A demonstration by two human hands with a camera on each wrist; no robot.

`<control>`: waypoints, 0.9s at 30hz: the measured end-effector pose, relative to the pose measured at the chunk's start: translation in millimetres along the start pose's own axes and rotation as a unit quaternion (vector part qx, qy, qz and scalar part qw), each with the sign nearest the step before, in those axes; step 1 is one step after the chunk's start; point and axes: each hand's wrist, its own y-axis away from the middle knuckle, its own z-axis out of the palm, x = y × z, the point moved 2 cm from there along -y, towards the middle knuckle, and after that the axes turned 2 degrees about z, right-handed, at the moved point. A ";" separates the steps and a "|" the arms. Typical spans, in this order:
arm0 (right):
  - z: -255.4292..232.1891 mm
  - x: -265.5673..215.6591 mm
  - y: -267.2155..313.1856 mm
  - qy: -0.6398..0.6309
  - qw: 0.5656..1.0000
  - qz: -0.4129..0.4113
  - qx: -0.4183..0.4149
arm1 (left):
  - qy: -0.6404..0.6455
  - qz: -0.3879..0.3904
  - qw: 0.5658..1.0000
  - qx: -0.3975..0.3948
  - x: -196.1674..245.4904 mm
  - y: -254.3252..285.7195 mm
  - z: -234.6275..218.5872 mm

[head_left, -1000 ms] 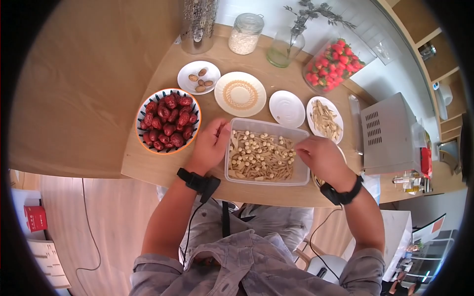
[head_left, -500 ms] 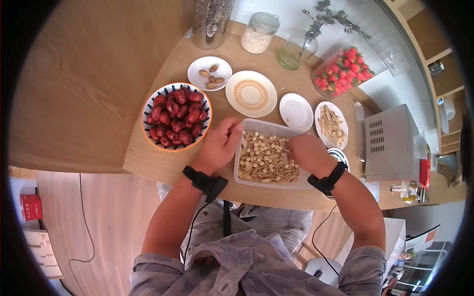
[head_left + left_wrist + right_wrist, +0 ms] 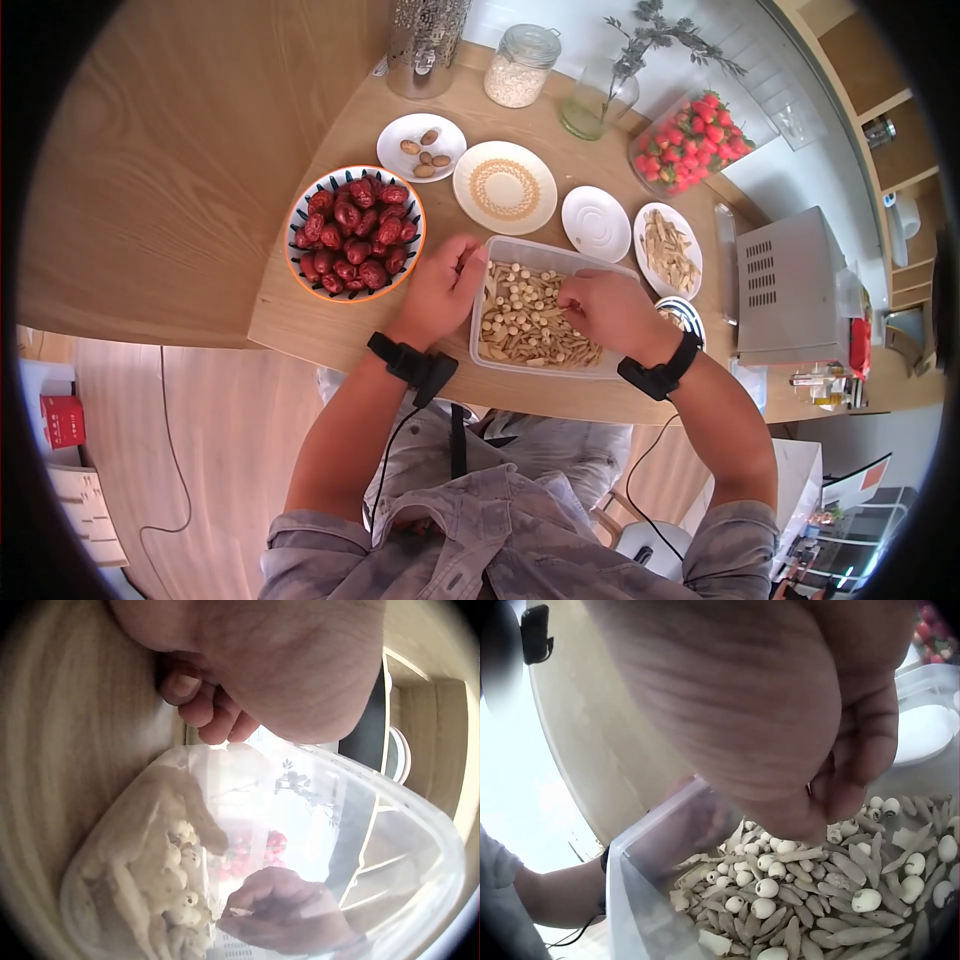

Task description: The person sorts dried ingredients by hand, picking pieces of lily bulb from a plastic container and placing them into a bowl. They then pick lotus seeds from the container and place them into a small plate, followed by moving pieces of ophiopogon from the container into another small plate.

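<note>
A clear plastic container (image 3: 484,355) holds round, pale, seed-like pieces (image 3: 866,900) and slender brownish pieces (image 3: 847,868). At its left end, my left hand (image 3: 440,290) grips the rim near the far corner, fingers curled on the outer side; those fingers (image 3: 214,712) show beside the wall in the left wrist view. My right hand (image 3: 618,315) reaches inside over the contents, its fingers bent down and together. Through the clear wall, the left wrist view shows a small pale piece (image 3: 240,910) at the right fingertips. The right wrist view hides those fingertips partly behind the palm.
Left stands a bowl of red dates (image 3: 303,205). Behind are a plate of brown nuts (image 3: 397,135), a patterned plate (image 3: 503,150), a white plate (image 3: 597,222) and a plate of pale slices (image 3: 668,250). Farther back are a jar (image 3: 518,80), vase and strawberries (image 3: 690,140).
My right hand has moved left, from the container's right part toward the middle of its contents. The left hand stays at the left rim. The head view has shifted slightly.
</note>
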 end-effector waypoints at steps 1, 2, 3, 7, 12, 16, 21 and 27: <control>2.2 0.3 -1.8 0.004 1.000 -0.008 -0.004 | 0.001 0.001 1.000 0.000 0.4 -0.3 0.1; 2.9 0.7 -2.7 0.009 1.000 -0.016 -0.008 | -0.001 -0.008 1.000 -0.003 1.0 -0.6 0.2; 1.7 0.3 -2.4 0.024 0.999 -0.020 -0.009 | -0.003 -0.016 1.000 -0.006 2.2 -0.8 0.0; 0.1 4.0 3.4 0.094 0.995 0.002 0.021 | -0.005 -0.006 1.000 0.008 3.2 0.3 -0.1; -3.8 11.2 8.0 0.162 0.982 0.101 -0.017 | -0.013 -0.027 1.000 -0.001 -0.4 -0.2 0.1; 6.0 20.4 3.6 0.168 0.978 0.115 -0.038 | 0.002 -0.026 1.000 0.000 5.7 0.4 -1.2; 23.5 38.1 -4.0 0.172 0.978 0.096 -0.060 | -0.013 -0.018 1.000 -0.003 -0.5 -0.7 -0.5; 10.6 25.4 -7.6 0.133 0.981 0.125 -0.061 | -0.008 -0.016 1.000 -0.004 -0.1 -0.4 -0.6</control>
